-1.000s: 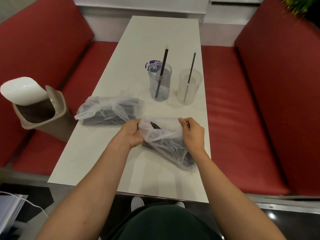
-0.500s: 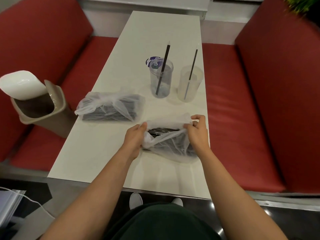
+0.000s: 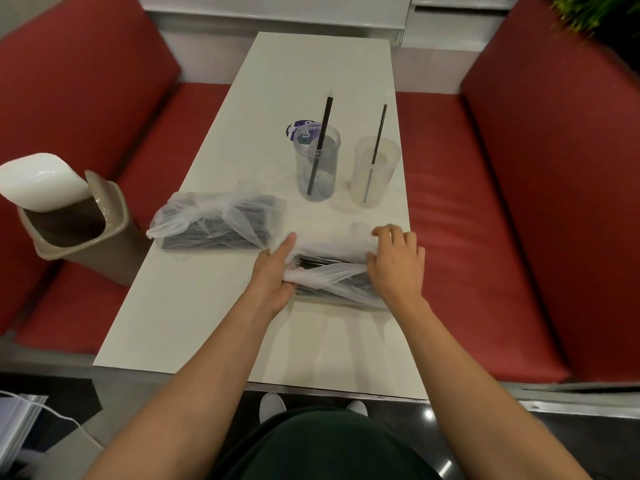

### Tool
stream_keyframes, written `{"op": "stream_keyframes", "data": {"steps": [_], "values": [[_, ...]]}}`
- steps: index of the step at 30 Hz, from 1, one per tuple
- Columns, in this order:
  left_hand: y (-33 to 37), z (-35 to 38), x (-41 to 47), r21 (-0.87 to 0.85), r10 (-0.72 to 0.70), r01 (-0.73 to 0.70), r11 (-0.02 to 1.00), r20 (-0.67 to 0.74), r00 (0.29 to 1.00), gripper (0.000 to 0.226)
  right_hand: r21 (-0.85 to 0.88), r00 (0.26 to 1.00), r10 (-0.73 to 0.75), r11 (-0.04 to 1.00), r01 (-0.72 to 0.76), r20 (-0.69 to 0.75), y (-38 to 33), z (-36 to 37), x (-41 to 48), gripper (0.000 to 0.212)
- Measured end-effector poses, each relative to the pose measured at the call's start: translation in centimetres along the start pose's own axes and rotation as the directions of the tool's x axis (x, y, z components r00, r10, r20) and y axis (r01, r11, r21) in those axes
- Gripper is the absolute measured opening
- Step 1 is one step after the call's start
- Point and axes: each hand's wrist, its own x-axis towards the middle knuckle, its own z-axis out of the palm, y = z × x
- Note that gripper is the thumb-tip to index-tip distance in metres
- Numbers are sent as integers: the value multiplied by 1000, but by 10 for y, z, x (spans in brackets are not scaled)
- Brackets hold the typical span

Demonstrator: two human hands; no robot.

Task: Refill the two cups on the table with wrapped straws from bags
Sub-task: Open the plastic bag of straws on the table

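Note:
On the white table [image 3: 311, 67] stand two cups, each with one black wrapped straw: a clear cup [image 3: 317, 164] with a purple label and a frosted cup [image 3: 375, 174] to its right. A thin plastic bag of black straws [image 3: 332, 278] lies near the table's right front. My left hand [image 3: 277, 275] grips its left rim with the forefinger stretched out. My right hand [image 3: 394, 265] grips the right rim. The bag's mouth is pulled wide and the straws show inside. A second bag of straws [image 3: 218, 223], knotted, lies to the left.
A beige bin [image 3: 79, 230] with a tipped white swing lid stands on the red bench at the left. Red benches run along both sides of the table. The table's near edge is just in front of my body.
Both hands have pulled the bag's mouth wider apart, so the straws inside show more. The bag lies flatter on the table. The cups and second bag have not moved.

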Motion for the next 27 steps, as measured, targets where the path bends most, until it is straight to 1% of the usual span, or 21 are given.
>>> {"op": "stream_keyframes", "data": {"steps": [1, 2, 3, 4, 5, 6, 7, 9, 12, 14, 15, 17, 18, 19, 20, 21, 22, 23, 24, 25, 27], "values": [[-4, -1, 1, 91, 43, -41, 995, -11, 999, 47, -26, 995, -103, 994, 103, 16, 0, -2, 1, 45], [-7, -2, 3, 170, 87, -81, 982, -28, 996, 41, -24, 970, -239, 970, 240, 48, -2, -3, 1, 50], [-9, -3, 4, 235, 117, -99, 967, -65, 991, 29, -12, 926, -356, 933, 360, 122, -4, -3, 0, 48], [-10, -3, 3, 272, 121, -88, 958, -107, 987, 19, -6, 890, -405, 910, 415, 210, -6, -2, -2, 41], [-10, -3, 3, 284, 112, -64, 957, -157, 981, 20, -14, 883, -370, 920, 391, 288, -8, -1, -5, 31], [-10, -4, 4, 282, 97, -38, 959, -199, 975, 25, -13, 897, -282, 952, 305, 339, -6, 1, -6, 24], [-10, -6, 5, 278, 86, -22, 960, -223, 971, 29, -5, 914, -174, 982, 189, 365, -3, 3, -6, 23], [-8, -9, 4, 260, 62, 3, 966, -241, 969, 33, 61, 934, -27, 998, 5, 356, 4, 7, -9, 31], [-7, -16, 0, 244, 28, 37, 969, -261, 965, 31, 175, 943, 80, 974, -142, 322, 13, 8, -13, 45], [-7, -21, -2, 348, 62, 32, 937, -255, 965, 30, 245, 933, 169, 936, -253, 317, 17, 7, -18, 47], [-8, -25, 0, 456, 113, 12, 890, -244, 963, 31, 244, 927, 207, 926, -289, 312, 17, 7, -19, 47], [-11, -33, 1, 707, 266, -45, 706, -206, 942, 40, 156, 926, 222, 948, -279, 307, 17, 5, -22, 54], [-13, -36, -3, 810, 358, -76, 582, -171, 918, 47, 97, 929, 197, 967, -238, 313, 18, 5, -23, 60], [-15, -39, -7, 888, 481, -136, 440, -105, 870, 52, 51, 930, 160, 981, -187, 330, 18, 5, -23, 62], [-16, -41, -12, 933, 610, -227, 280, 10, 792, 53, 32, 930, 121, 990, -140, 346, 19, 5, -22, 59], [-15, -40, -17, 938, 701, -331, 107, 165, 694, 49, 42, 933, 92, 993, -113, 348, 19, 7, -21, 49], [-13, -37, -20, 904, 715, -424, -51, 330, 617, 39, 69, 939, 73, 992, -101, 336, 20, 8, -18, 37], [-11, -34, -20, 851, 647, -491, -187, 483, 590, 27, 107, 949, 64, 989, -102, 310, 19, 11, -16, 29], [-7, -28, -22, 804, 521, -523, -283, 586, 621, 16, 154, 960, 70, 981, -115, 271, 17, 11, -14, 27], [-3, -23, -20, 789, 380, -518, -330, 614, 692, 10, 218, 970, 94, 965, -144, 225, 14, 10, -10, 29], [5, -12, -17, 819, 175, -449, -358, 531, 829, 18, 424, 971, 191, 875, -235, 144, 8, 5, -2, 33]]}}
